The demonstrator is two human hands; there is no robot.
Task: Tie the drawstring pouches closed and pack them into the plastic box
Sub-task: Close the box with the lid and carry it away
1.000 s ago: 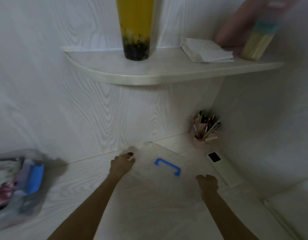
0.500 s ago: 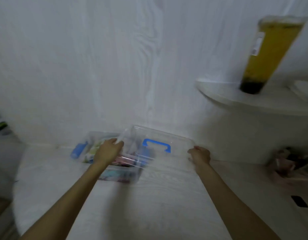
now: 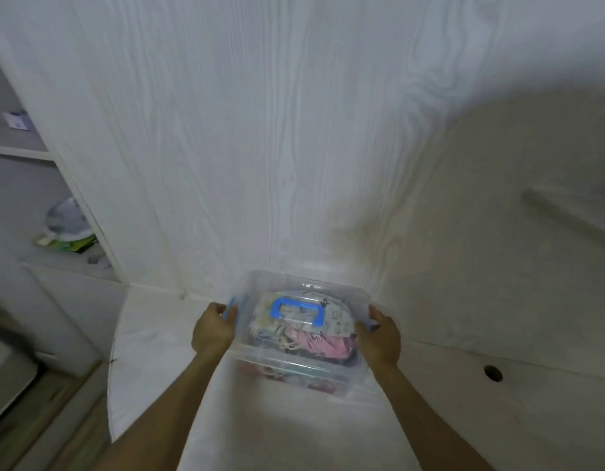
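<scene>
Pouches (image 3: 304, 338) fill the clear plastic box (image 3: 294, 372), which sits on the white desk (image 3: 158, 351) against the wall, lid (image 3: 314, 294) with blue handle (image 3: 297, 309) on top. Risk: bulging fabric may keep the lid from seating, leaving a latch unengaged. Left hand (image 3: 213, 329) grips the left blue latch (image 3: 232, 307); right hand (image 3: 379, 338) grips the right end, fingers curled.

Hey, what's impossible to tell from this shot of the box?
Head view only:
- Pouches: count and knots, blurred through the lid.
- Right latch: covered by the right hand.
- Left hand fingertips: curled over the blue latch.
- Shelf items: too blurred.
</scene>
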